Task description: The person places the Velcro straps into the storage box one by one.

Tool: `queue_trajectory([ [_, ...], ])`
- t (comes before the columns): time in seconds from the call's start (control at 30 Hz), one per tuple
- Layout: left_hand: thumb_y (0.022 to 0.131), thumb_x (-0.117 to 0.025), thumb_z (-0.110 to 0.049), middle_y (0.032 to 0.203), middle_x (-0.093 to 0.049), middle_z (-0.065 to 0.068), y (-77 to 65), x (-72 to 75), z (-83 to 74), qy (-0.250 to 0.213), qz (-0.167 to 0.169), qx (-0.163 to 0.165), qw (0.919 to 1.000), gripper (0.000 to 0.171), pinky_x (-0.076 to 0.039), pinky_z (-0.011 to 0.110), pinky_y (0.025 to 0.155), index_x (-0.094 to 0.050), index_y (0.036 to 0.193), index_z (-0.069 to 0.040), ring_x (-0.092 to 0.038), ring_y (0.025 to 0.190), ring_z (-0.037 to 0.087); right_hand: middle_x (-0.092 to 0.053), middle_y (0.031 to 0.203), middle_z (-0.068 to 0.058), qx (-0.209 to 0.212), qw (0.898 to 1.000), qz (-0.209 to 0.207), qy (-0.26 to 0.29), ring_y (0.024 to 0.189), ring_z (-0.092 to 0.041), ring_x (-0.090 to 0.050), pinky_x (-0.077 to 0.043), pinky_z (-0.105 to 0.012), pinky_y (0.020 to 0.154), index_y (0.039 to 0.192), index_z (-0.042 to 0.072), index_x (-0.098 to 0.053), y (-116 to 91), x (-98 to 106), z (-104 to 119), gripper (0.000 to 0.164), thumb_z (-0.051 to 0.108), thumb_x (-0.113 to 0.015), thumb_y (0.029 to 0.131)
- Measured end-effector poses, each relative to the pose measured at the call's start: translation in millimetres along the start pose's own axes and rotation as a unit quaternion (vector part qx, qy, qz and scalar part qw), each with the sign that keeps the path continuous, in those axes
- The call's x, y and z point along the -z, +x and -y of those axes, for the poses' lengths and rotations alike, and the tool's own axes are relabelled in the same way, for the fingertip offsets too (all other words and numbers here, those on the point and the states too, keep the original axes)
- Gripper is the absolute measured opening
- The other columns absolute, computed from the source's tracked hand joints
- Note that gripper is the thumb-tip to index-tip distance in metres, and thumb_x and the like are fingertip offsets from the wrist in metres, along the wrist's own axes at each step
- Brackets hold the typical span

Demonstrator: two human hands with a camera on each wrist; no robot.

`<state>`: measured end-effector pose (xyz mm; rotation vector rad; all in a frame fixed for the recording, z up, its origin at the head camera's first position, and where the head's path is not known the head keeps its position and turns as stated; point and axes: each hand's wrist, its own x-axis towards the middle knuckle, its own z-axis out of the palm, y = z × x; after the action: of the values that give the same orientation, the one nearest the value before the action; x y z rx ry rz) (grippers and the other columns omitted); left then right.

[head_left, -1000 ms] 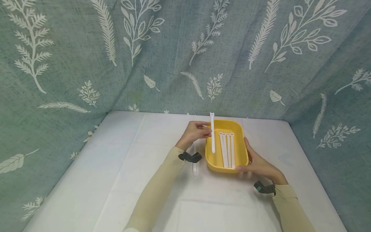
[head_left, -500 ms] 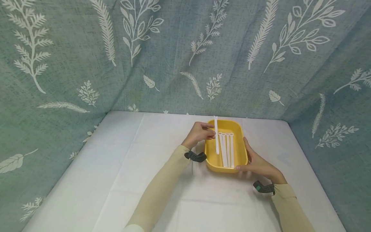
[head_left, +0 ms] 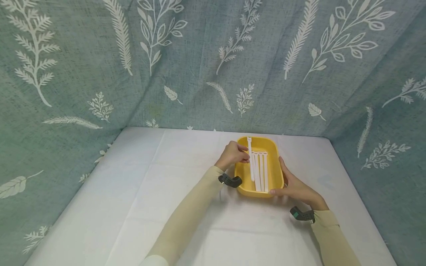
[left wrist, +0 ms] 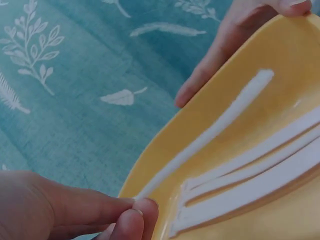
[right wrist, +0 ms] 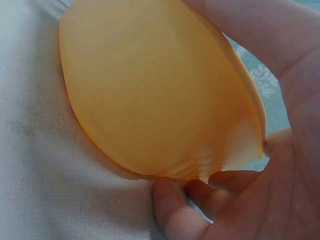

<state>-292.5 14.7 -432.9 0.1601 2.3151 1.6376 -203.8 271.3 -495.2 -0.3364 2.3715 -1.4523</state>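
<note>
In the head view my left hand pinches a white hook-and-loop cable tie between thumb and fingers, over the left side of a yellow tray. In the left wrist view this fuzzy cable tie slants across the tray's inside, its end hidden by the fingertips. Several more white cable ties lie side by side in the tray, slotted heads toward the far end. My right hand grips the tray's right side near its front corner. In the right wrist view its fingers reach the tray's underside.
A white cloth covers the table around the tray. Behind and at both sides hangs a blue-green curtain with white leaf prints, close to the tray's far end. Dark bands with cameras sit on both wrists.
My left hand has moved right and slightly toward me with its cable tie, which now sits lower, beside the other ties. The right hand stays on the tray.
</note>
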Motion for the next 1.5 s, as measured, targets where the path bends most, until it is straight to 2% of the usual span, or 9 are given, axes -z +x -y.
queue_trajectory([
  [0.07,0.089,-0.072,0.003,0.096,-0.079,0.021,-1.3,-4.0,-1.3,0.028,0.0,0.0,0.9996,0.037,-0.063,0.045,0.087,-0.07,0.125,0.007,-0.077,0.071,0.022,0.018,0.175,-0.007,0.001,1.0,0.001,0.0,0.162,-0.044,0.004,-0.01,-0.067,0.127,0.162,0.025,0.024,-0.2,0.2,0.5,0.133,0.028,-0.084,0.085],
  [0.17,0.089,-0.072,0.002,0.091,-0.08,0.018,-2.0,-10.5,-1.3,0.079,0.001,-0.005,0.9969,0.038,-0.065,0.038,0.083,-0.069,0.127,0.006,-0.079,0.076,0.025,0.019,0.175,-0.006,0.005,1.0,0.003,0.005,0.162,-0.043,0.004,-0.009,-0.067,0.127,0.162,0.025,0.025,-0.3,0.5,1.2,0.133,0.027,-0.084,0.086],
  [0.33,0.089,-0.071,0.002,0.086,-0.08,0.012,-1.1,-19.6,1.1,0.143,-0.005,-0.004,0.9896,0.04,-0.057,0.019,0.067,-0.069,0.129,0.004,-0.074,0.068,0.014,0.019,0.175,-0.007,0.005,1.0,0.004,0.007,0.162,-0.043,0.004,-0.01,-0.066,0.128,0.162,0.024,0.025,-0.1,0.5,1.4,0.132,0.027,-0.084,0.086],
  [0.5,0.088,-0.069,0.003,0.094,-0.081,0.011,-0.4,-25.0,-0.5,0.185,-0.007,0.001,0.9827,0.041,-0.048,0.018,0.063,-0.069,0.129,0.003,-0.07,0.068,0.011,0.017,0.175,-0.007,-0.008,1.0,-0.002,-0.01,0.162,-0.044,0.002,-0.011,-0.066,0.127,0.162,0.025,0.024,0.0,0.7,0.7,0.134,0.031,-0.085,0.084],
  [0.7,0.088,-0.074,0.001,0.131,-0.073,0.013,-0.2,-27.3,-4.6,0.232,-0.006,0.009,0.9727,0.04,-0.05,0.022,0.077,-0.071,0.128,0.001,-0.065,0.094,0.016,0.017,0.175,-0.008,-0.014,1.0,-0.004,-0.015,0.162,-0.044,0.003,-0.01,-0.066,0.127,0.162,0.025,0.024,0.7,0.4,2.5,0.135,0.032,-0.086,0.083],
  [0.87,0.086,-0.074,0.001,0.137,-0.069,0.013,2.1,-29.8,-4.5,0.253,-0.001,0.002,0.9674,0.042,-0.056,0.028,0.097,-0.071,0.128,0.001,-0.065,0.111,0.019,0.018,0.175,-0.009,-0.011,1.0,-0.002,-0.013,0.161,-0.045,0.003,-0.01,-0.066,0.127,0.162,0.024,0.024,0.0,0.1,4.2,0.135,0.031,-0.085,0.084],
  [1.03,0.087,-0.074,0.0,0.137,-0.07,0.012,5.2,-32.4,-4.9,0.259,0.005,0.002,0.9659,0.041,-0.055,0.023,0.087,-0.071,0.127,0.001,-0.065,0.105,0.018,0.018,0.175,-0.008,-0.004,1.0,0.002,-0.007,0.161,-0.046,0.001,-0.01,-0.067,0.127,0.162,0.026,0.024,-1.0,1.7,4.3,0.133,0.029,-0.084,0.085],
  [1.27,0.089,-0.073,0.001,0.117,-0.077,0.015,6.7,-35.3,-5.2,0.184,0.023,0.004,0.9827,0.035,-0.051,0.016,0.061,-0.072,0.125,0.004,-0.077,0.081,0.022,0.018,0.175,-0.007,-0.005,1.0,0.001,-0.003,0.161,-0.045,0.001,-0.01,-0.068,0.126,0.162,0.028,0.024,-2.0,3.0,3.7,0.133,0.029,-0.084,0.085],
  [1.5,0.09,-0.074,0.001,0.09,-0.08,0.017,9.7,-40.8,-1.2,0.126,0.025,0.014,0.9916,0.032,-0.062,0.023,0.069,-0.072,0.122,0.006,-0.08,0.075,0.021,0.018,0.175,-0.009,0.002,1.0,0.003,-0.003,0.161,-0.047,0.001,-0.011,-0.069,0.126,0.162,0.026,0.024,-1.2,1.6,2.0,0.133,0.028,-0.084,0.085],
])
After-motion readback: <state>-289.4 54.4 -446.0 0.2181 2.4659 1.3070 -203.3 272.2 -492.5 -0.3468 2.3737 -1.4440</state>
